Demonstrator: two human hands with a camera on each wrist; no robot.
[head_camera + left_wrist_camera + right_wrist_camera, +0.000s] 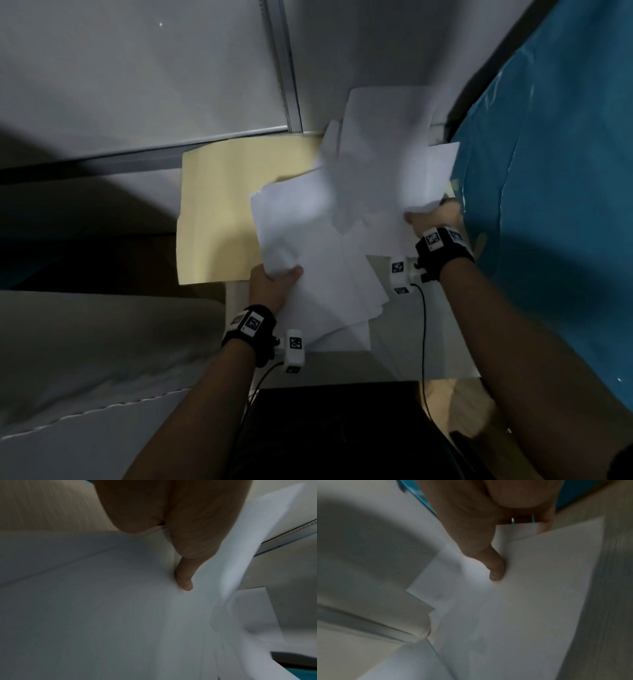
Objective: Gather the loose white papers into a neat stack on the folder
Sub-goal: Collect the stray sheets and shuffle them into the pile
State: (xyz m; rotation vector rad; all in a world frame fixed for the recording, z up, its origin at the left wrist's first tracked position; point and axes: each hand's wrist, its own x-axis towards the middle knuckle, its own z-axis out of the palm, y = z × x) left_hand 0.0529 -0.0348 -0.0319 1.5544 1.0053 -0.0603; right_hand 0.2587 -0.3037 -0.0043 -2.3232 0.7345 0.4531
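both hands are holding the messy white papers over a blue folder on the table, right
Not quite. The folder is pale yellow card, not blue; the head view shows it beneath the fanned, uneven white paper sheets. The rest holds: the left hand grips the sheets' near left edge and the right hand grips their right edge.

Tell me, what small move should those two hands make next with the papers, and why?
Probably draw both hands together to square the sheets. The left hand and right hand each pinch an edge of the papers, which are fanned at odd angles, and only partly over the folder.
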